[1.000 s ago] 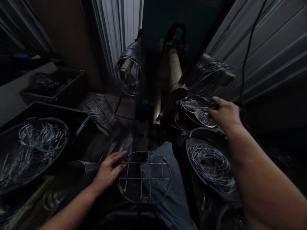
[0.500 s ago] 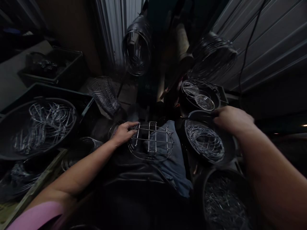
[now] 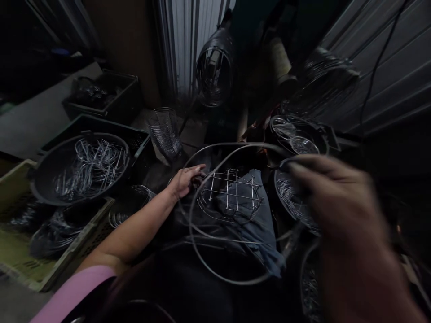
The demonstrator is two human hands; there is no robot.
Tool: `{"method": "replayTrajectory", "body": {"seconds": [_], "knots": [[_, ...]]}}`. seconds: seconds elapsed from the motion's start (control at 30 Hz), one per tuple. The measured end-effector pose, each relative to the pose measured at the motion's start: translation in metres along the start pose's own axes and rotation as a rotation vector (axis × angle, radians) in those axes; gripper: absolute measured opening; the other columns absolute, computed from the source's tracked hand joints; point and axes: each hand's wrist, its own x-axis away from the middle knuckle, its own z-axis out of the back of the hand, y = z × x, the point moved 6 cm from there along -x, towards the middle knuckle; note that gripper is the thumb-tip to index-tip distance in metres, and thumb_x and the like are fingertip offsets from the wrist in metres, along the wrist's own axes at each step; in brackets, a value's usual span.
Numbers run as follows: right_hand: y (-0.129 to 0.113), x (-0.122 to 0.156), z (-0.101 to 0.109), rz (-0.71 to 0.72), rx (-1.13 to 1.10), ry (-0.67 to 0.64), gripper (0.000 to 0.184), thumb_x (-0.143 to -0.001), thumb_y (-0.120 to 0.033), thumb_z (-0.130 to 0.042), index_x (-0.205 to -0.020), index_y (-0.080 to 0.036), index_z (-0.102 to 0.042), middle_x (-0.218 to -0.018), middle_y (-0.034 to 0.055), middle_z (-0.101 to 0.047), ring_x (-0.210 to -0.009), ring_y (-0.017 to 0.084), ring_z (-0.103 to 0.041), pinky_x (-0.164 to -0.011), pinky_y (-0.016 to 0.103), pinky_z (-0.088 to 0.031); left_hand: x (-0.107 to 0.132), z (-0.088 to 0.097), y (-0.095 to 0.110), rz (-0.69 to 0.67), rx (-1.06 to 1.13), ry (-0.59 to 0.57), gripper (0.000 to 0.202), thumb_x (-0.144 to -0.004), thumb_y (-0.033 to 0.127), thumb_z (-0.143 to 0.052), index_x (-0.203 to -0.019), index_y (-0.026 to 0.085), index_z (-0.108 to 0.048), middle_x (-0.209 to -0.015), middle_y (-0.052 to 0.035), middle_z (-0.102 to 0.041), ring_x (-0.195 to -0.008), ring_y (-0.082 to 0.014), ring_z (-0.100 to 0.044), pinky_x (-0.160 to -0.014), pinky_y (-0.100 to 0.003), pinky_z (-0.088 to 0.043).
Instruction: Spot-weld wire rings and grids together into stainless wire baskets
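Note:
A round wire rack (image 3: 232, 196) with several straight cross wires lies over my lap on a blue-grey cloth (image 3: 266, 224). My left hand (image 3: 186, 181) is at the rack's left edge, its index finger stretched out and the other fingers curled at the rim. Smeared by motion, my right hand (image 3: 333, 193) is closed on large wire rings (image 3: 215, 271), at least two, which hang in front of the rack and cross over it. Behind that hand a dark bowl of wire rings (image 3: 291, 197) is partly covered.
On the left, a wide pan (image 3: 50, 197) of bent wires stands by a yellow crate (image 3: 40, 278). Wire coils (image 3: 214, 76) hang at the back. At right are a bowl with small rings (image 3: 323, 134) and another bowl of wire pieces (image 3: 310, 278).
My right hand has come up from the ring bowl toward me, bringing large wire rings over the rack. My left hand stays at the rack's left edge. The view has turned left.

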Motion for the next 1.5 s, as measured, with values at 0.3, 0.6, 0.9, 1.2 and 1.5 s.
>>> {"method": "replayTrajectory", "body": {"seconds": [0.3,0.6,0.9,1.2,1.5], "knots": [[0.135,0.011,-0.055,-0.547,-0.437,0.014,0.051,-0.046,-0.039,-0.082,-0.088,-0.014,-0.07,-0.054,-0.0014,-0.057,-0.036,0.009,-0.042,-0.033,0.022,-0.031,0.003,0.002,-0.004,-0.004,-0.02,0.057,0.041,-0.078,0.024,-0.068,-0.117,0.014,-0.066,-0.079,-0.0038,-0.07,-0.058,-0.0109,-0.062,-0.054,-0.022,-0.046],[0.158,0.009,-0.059,-0.647,-0.57,0.005,0.046,-0.045,-0.028,-0.087,-0.087,-0.016,-0.073,-0.064,0.0019,-0.066,-0.047,0.012,-0.055,-0.038,0.021,-0.043,-0.003,0.002,0.0,-0.253,-0.381,0.108,0.063,-0.067,0.008,-0.065,-0.129,0.018,-0.06,-0.099,-0.0016,-0.071,-0.074,-0.0087,-0.062,-0.074,-0.02,-0.049],[0.159,-0.003,-0.058,-0.545,-0.622,-0.081,0.037,-0.041,-0.022,-0.083,-0.075,-0.016,-0.073,-0.058,-0.0003,-0.062,-0.042,0.007,-0.046,-0.038,0.018,-0.037,0.001,-0.001,0.001,-0.246,-0.388,0.098,0.063,-0.068,0.015,-0.069,-0.13,0.018,-0.058,-0.093,-0.0023,-0.071,-0.076,-0.0091,-0.062,-0.075,-0.02,-0.048],[0.17,-0.023,-0.065,-0.573,-0.483,-0.098,0.04,-0.043,-0.018,-0.08,-0.083,-0.015,-0.073,-0.052,-0.0024,-0.059,-0.039,0.008,-0.044,-0.035,0.019,-0.032,0.005,-0.002,0.002,-0.19,-0.459,0.062,0.069,-0.059,0.006,-0.066,-0.127,0.015,-0.061,-0.093,-0.002,-0.072,-0.055,-0.0037,-0.051,-0.056,-0.017,-0.041],[0.172,-0.002,-0.048,-0.481,-0.321,-0.081,0.055,-0.048,-0.025,-0.081,-0.102,-0.017,-0.075,-0.073,0.0007,-0.069,-0.058,0.013,-0.058,-0.048,0.021,-0.044,-0.001,-0.007,0.001,-0.214,-0.409,0.01,0.079,-0.06,0.003,-0.063,-0.137,0.02,-0.052,-0.115,-0.0064,-0.069,-0.07,-0.0093,-0.063,-0.067,-0.021,-0.051]]}}
